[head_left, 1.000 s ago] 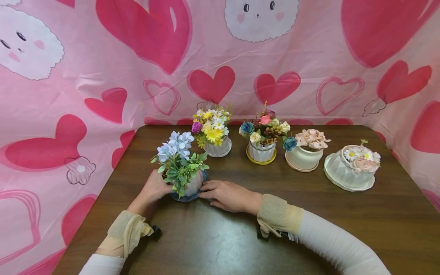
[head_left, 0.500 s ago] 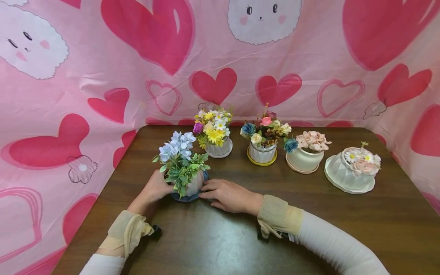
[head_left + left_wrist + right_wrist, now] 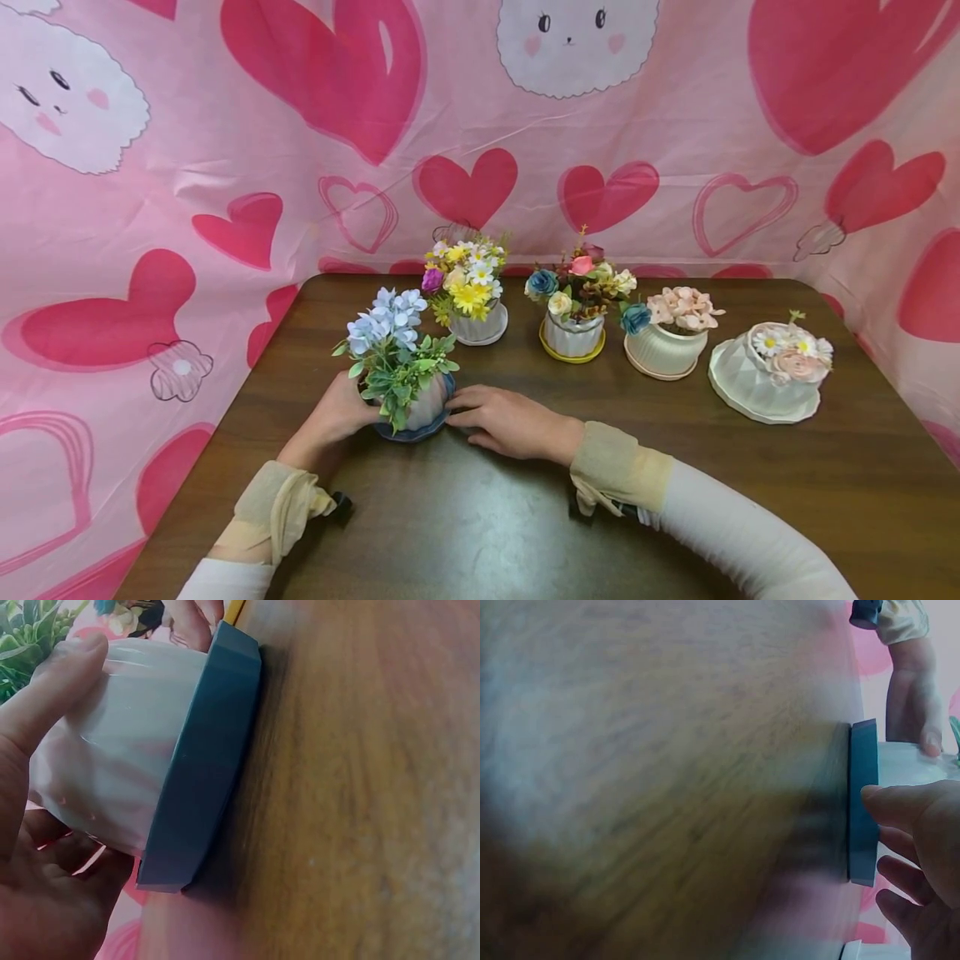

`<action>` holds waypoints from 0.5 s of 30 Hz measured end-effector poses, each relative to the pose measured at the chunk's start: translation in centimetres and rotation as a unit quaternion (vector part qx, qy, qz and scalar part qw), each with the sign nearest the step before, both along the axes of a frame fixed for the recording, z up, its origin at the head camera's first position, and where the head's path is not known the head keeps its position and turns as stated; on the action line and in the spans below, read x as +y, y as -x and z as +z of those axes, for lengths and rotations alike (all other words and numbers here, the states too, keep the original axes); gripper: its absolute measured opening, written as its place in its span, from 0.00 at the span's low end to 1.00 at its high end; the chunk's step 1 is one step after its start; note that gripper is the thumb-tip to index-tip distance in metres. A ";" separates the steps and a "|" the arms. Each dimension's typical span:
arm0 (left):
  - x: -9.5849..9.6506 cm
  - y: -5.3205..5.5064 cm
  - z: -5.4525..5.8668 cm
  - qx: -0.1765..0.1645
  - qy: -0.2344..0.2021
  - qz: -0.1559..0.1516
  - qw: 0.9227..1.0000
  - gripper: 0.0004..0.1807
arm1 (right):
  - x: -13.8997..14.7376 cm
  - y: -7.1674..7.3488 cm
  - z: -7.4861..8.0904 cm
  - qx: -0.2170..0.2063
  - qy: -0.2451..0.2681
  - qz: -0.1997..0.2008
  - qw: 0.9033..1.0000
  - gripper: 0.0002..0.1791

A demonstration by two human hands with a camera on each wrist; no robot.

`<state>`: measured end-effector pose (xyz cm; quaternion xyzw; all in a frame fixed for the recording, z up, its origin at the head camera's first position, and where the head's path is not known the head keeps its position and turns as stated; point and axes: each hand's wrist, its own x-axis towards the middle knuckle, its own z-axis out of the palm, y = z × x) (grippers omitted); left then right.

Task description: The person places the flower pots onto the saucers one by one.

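Note:
A white flowerpot (image 3: 142,712) with pale blue flowers (image 3: 390,321) and green leaves stands in a dark blue saucer (image 3: 202,757) at the left of the table. My left hand (image 3: 341,410) grips the pot's left side, its thumb across the pot wall near the leaves in the left wrist view. On the other side is my right hand (image 3: 513,423), fingers loosely extended, fingertips right at the saucer's right edge. The right wrist view has its thumb (image 3: 904,804) overlapping the saucer's side, with the other fingers loosely spread below.
Behind stand a pot of yellow and white flowers (image 3: 471,292), a pot of mixed roses (image 3: 573,333) on a yellow saucer, a cream pot (image 3: 663,352) with pink flowers, and a faceted white pot (image 3: 776,379) far right. A pink heart-print cloth (image 3: 600,125) hangs behind the brown table (image 3: 465,533).
My right hand has shifted slightly to the right, its fingertips drawing back from the saucer's front edge. The left hand and the pot have stayed in place.

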<state>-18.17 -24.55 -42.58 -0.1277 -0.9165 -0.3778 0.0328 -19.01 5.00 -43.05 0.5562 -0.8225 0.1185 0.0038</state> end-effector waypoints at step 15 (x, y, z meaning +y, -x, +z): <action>-1.3 -0.4 -0.4 -0.060 0.047 -0.054 0.996 0.66 | 0.4 0.0 -0.3 0.014 -0.001 -0.036 0.999 0.23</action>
